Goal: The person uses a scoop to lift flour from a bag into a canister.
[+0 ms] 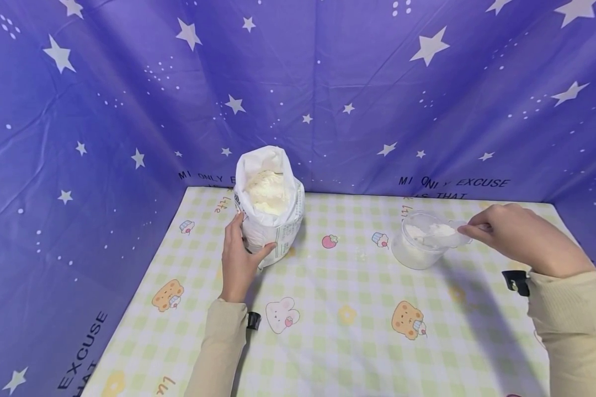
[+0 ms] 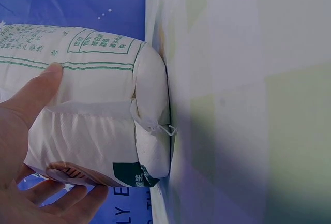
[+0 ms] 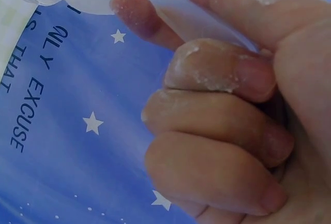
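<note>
A white cloth bag point(image 1: 284, 234) of pale flour point(image 1: 267, 192) stands upright with its mouth wide at the back left. My left hand point(image 1: 239, 263) grips its lower side, thumb across the front and fingers round the far side; the left wrist view shows the bag's point(image 2: 93, 87) green print and stitched bottom edge. To the right stands a clear plastic tub point(image 1: 411, 255) with white powder inside. My right hand point(image 1: 528, 238) holds a translucent scoop point(image 1: 446, 238) by its handle, its bowl at the tub's mouth. White powder clings to the right fingers point(image 3: 207, 69), which curl in towards the palm.
A checked cloth point(image 1: 328, 342) with cartoon prints covers the table. Blue star-patterned curtains point(image 1: 323, 99) hang close behind it and along both sides. The bag stands near the table's back edge.
</note>
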Demonstrator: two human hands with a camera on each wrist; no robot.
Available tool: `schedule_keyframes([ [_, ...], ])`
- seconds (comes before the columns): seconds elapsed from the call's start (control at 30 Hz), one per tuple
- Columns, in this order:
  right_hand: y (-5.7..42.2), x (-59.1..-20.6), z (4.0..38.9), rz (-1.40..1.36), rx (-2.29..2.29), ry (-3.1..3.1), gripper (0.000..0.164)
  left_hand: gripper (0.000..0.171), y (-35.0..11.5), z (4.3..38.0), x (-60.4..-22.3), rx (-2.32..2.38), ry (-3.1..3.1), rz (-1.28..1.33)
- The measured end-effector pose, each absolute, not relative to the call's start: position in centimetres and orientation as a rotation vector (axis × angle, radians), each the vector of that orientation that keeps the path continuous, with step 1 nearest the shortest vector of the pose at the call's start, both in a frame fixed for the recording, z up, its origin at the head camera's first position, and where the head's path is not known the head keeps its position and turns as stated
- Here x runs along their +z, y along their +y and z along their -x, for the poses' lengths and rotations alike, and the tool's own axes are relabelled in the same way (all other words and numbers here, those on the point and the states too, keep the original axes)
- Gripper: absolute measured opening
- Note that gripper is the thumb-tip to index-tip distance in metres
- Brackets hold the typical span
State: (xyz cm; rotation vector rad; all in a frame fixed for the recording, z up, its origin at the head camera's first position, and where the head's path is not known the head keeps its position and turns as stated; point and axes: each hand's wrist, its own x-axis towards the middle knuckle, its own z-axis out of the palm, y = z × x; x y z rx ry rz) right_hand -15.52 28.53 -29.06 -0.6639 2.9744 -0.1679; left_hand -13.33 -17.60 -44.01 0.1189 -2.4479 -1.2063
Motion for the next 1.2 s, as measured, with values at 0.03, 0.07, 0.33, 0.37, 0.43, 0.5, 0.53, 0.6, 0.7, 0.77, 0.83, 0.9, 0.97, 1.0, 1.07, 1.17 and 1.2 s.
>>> schedule_keyframes([
  [0.03,28.6,-29.0,15.5,0.668,-0.166,2.975,0.025,0.099,-17.6,13.4,-44.0,-1.205,-2.447,-0.116],
  [0.07,28.6,-29.0,15.5,0.668,-0.167,2.975,0.024,0.099,-17.6,13.4,-44.0,-1.202,-2.448,-0.113],
  [0.33,28.4,-28.6,15.4,0.649,-0.144,2.964,0.024,0.099,-17.5,13.4,-44.0,-1.19,-2.459,-0.123],
  [0.37,28.4,-28.5,15.4,0.648,-0.146,2.967,0.024,0.099,-17.5,13.4,-43.9,-1.19,-2.457,-0.125],
  [0.43,28.3,-28.4,15.3,0.649,-0.147,2.975,0.023,0.099,-17.5,13.4,-43.8,-1.192,-2.454,-0.127],
  [0.5,28.3,-28.3,15.2,0.654,-0.148,2.989,0.022,0.099,-17.4,13.4,-43.8,-1.198,-2.449,-0.126],
  [0.53,28.3,-28.2,15.2,0.655,-0.149,2.993,0.022,0.099,-17.4,13.4,-43.7,-1.198,-2.449,-0.127],
  [0.6,28.3,-28.1,15.1,0.653,-0.154,2.997,0.022,0.099,-17.4,13.4,-43.7,-1.199,-2.447,-0.124],
  [0.7,28.3,-28.1,15.1,0.643,-0.163,2.991,0.022,0.099,-17.4,13.4,-43.7,-1.202,-2.444,-0.119],
  [0.77,28.4,-28.0,15.1,0.637,-0.166,2.988,0.023,0.099,-17.5,13.4,-43.7,-1.204,-2.444,-0.116],
  [0.83,28.4,-28.0,15.0,0.631,-0.167,2.989,0.023,0.099,-17.5,13.4,-43.8,-1.206,-2.444,-0.115],
  [0.9,28.4,-28.0,14.9,0.63,-0.169,2.996,0.022,0.099,-17.5,13.4,-43.8,-1.206,-2.445,-0.116],
  [0.97,28.4,-28.0,14.8,0.627,-0.161,3.004,0.022,0.099,-17.5,13.3,-43.9,-1.203,-2.446,-0.118],
  [1.0,28.3,-28.0,14.8,0.629,-0.156,3.011,0.021,0.099,-17.5,13.3,-43.9,-1.202,-2.446,-0.119],
  [1.07,28.4,-27.9,14.7,0.638,-0.146,3.015,0.02,0.099,-17.5,13.3,-43.9,-1.197,-2.447,-0.119],
  [1.17,28.4,-27.6,14.5,0.632,-0.132,3.025,0.02,0.099,-17.5,13.2,-44.0,-1.192,-2.448,-0.119],
  [1.2,28.4,-27.5,14.5,0.632,-0.128,3.026,0.021,0.099,-17.5,13.2,-44.0,-1.192,-2.448,-0.118],
])
